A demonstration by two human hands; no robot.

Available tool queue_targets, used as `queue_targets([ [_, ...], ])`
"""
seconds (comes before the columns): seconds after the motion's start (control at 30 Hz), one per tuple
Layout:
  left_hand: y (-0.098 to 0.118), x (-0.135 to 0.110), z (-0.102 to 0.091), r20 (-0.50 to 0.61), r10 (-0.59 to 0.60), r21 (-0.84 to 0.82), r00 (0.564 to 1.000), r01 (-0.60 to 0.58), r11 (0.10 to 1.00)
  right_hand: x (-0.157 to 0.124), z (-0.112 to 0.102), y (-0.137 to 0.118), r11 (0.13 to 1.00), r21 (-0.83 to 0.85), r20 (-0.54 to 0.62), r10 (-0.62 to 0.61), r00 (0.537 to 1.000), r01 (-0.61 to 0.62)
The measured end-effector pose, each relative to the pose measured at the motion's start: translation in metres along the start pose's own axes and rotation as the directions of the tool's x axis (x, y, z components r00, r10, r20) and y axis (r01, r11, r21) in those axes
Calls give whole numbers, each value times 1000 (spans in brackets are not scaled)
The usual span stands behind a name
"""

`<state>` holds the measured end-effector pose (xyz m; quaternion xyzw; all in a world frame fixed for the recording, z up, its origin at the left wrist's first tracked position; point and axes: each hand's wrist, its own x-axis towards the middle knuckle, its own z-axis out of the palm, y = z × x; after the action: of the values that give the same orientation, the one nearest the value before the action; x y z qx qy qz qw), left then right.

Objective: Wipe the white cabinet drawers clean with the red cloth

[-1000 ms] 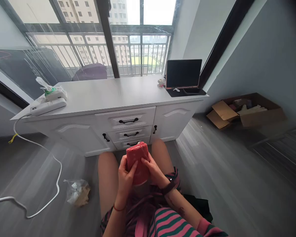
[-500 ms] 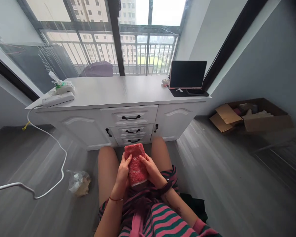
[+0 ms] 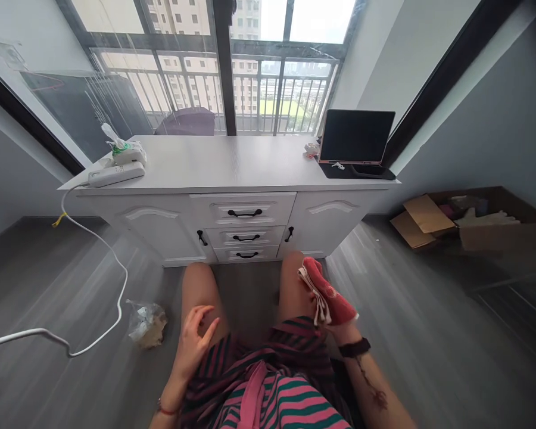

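Observation:
A folded red towel (image 3: pixel 330 296) with pale edges is in my right hand (image 3: pixel 343 332), over and just outside my right knee. The towel covers most of that hand's fingers. Its folded layers face left. My left hand (image 3: pixel 196 335) is empty above my left thigh, thumb and fingers apart. Between the two hands lies my lap in a striped garment (image 3: pixel 268 381).
Ahead stands a white cabinet (image 3: pixel 232 170) with drawers. On it are a tablet (image 3: pixel 357 136) at the right and a power strip (image 3: pixel 116 174) at the left. A plastic bag (image 3: pixel 147 322) lies on the floor left, an open cardboard box (image 3: pixel 504 235) right.
The towel was held flat between both hands over my lap. My left hand has let go and moved left; my right hand has carried the towel right and turned it.

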<state>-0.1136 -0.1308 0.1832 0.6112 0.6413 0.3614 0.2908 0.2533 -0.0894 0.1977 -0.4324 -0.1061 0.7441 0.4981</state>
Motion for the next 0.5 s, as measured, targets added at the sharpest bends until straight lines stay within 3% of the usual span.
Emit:
queue_targets([
  [0.1,-37,-33,-13,81,155,284,985,-172,943,-24,-33,18,994,-110,-171,-31,985,12],
  [0.2,-54,-54,-3,160,260,442,952,-305,844,-34,-51,49,950,-304,-329,-172,928,69],
  [0.3,-54,-55,15,197,327,502,924,-382,776,-31,-58,74,875,-462,-314,-314,896,145],
  [0.4,-42,-39,25,98,360,470,928,-362,805,-24,-55,79,846,-498,-274,-360,892,188],
  [0.5,-17,-12,21,-98,343,338,934,-293,894,-14,-36,63,893,-381,-318,-370,873,240],
])
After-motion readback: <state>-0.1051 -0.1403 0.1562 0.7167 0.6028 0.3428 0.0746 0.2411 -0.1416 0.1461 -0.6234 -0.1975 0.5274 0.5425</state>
